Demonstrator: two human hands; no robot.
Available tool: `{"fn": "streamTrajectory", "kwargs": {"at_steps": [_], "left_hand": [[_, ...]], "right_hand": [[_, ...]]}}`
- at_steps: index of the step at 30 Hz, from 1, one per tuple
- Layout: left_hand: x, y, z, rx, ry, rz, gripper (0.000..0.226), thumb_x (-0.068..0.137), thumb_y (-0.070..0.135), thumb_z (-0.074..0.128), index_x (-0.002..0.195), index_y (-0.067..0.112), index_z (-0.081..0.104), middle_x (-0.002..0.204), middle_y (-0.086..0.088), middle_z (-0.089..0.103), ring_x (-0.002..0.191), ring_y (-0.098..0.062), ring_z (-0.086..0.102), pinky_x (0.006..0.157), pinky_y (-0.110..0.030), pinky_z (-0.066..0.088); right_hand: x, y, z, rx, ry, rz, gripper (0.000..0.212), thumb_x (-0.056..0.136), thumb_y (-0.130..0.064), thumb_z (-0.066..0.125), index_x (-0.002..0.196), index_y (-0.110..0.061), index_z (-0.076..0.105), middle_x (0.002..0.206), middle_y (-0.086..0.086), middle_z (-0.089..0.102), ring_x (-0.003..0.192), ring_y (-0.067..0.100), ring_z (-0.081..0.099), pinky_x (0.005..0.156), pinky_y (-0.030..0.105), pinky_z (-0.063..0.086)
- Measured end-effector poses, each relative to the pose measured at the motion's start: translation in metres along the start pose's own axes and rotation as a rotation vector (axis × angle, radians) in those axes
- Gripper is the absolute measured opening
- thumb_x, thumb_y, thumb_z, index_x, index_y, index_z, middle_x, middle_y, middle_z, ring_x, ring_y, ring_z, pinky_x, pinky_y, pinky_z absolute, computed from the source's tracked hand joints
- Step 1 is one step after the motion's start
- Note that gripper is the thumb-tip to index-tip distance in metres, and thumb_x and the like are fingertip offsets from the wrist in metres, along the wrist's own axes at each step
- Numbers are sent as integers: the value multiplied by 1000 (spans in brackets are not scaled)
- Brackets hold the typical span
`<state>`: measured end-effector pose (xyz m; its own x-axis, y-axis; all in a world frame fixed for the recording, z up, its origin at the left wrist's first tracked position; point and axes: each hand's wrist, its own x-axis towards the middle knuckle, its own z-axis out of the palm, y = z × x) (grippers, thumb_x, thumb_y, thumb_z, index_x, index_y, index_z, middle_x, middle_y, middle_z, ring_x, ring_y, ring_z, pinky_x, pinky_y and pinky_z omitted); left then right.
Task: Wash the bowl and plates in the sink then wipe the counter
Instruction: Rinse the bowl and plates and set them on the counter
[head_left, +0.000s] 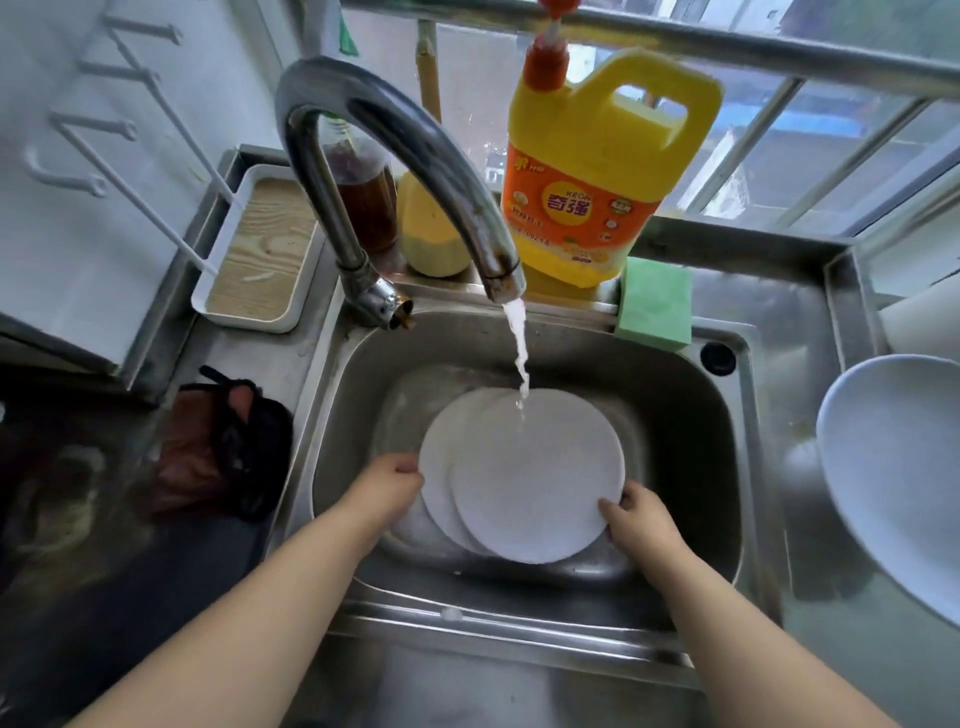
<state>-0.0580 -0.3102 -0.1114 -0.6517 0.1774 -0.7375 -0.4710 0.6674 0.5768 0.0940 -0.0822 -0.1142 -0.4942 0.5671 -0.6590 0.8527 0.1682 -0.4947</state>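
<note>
Two white plates overlap inside the steel sink (691, 415). The upper plate (540, 478) is under the running water from the tap (395, 156). The lower plate (439, 457) shows at its left edge. My left hand (389, 486) grips the left rim of the plates. My right hand (636, 514) pinches the upper plate's right rim, thumb on top. A white bowl (898, 467) stands on the counter to the right of the sink.
A yellow detergent jug (597, 171) and a green sponge (655, 304) sit behind the sink. A brown bottle (363, 202), a yellow jar (428, 228) and a white tray (260, 249) stand at the back left. A dark cloth (218, 447) lies left of the sink.
</note>
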Motion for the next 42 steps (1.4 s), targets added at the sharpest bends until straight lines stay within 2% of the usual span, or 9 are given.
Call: {"fn": "streamTrajectory", "kwargs": {"at_steps": [3,6,11,14,18,22,27,31,42], "left_hand": [[-9,2,-2,17,13,25,23,89,2,52,110,4,62,94,-16,65,84,-25,59,68,-28,45],[-18,4,-4,3,9,33,27,90,4,53,117,5,57,90,-13,61,64,-16,53,54,-21,40],[-32,12,-9,-14,12,66,27,91,3,52,117,6,57,89,-9,60,69,-17,55,63,-26,44],[-41,16,-15,-44,15,69,27,90,4,54,117,5,57,102,-12,62,91,-26,60,83,-34,49],[-49,16,-28,-44,57,86,37,89,5,58,125,3,52,118,-19,61,109,-34,59,91,-40,47],[-61,24,-37,-198,45,144,45,91,8,55,135,7,43,114,-8,58,96,-20,59,76,-32,48],[-85,45,-53,-397,4,326,18,96,16,53,112,22,58,112,-2,68,102,-15,64,87,-30,52],[-102,58,-69,-265,178,437,19,94,13,55,93,32,60,97,4,70,96,-14,65,86,-33,51],[-124,56,-80,-169,194,290,17,90,6,54,93,17,66,87,-3,73,87,-21,68,76,-35,56]], "right_hand": [[-16,-4,-14,-10,75,-64,18,93,-13,53,111,-10,55,91,1,58,79,16,56,61,25,42],[-33,-9,-28,-99,165,-185,7,95,-17,51,100,-13,54,81,-1,60,68,10,55,53,23,40],[-56,-33,-39,-281,321,-454,9,96,-15,47,91,-8,49,71,11,61,62,33,55,54,33,30],[-63,-47,-38,-202,317,-514,11,97,-17,47,87,-14,45,66,2,56,57,26,51,50,32,29],[-63,-58,-33,186,200,-451,17,95,-11,51,83,-23,50,69,-3,58,62,14,53,54,21,40],[-58,-63,-20,534,36,-355,17,96,-12,52,109,-22,57,89,3,64,75,19,56,66,30,49],[-53,-73,-3,729,-154,-249,29,94,-16,54,124,-16,52,101,8,62,79,24,53,73,35,49],[-50,-83,18,870,-325,-135,26,95,-14,52,121,-14,55,105,9,62,87,28,54,80,37,48],[-55,-72,6,662,-400,37,22,94,-26,56,110,-10,60,108,13,66,102,31,64,87,42,55]]}}
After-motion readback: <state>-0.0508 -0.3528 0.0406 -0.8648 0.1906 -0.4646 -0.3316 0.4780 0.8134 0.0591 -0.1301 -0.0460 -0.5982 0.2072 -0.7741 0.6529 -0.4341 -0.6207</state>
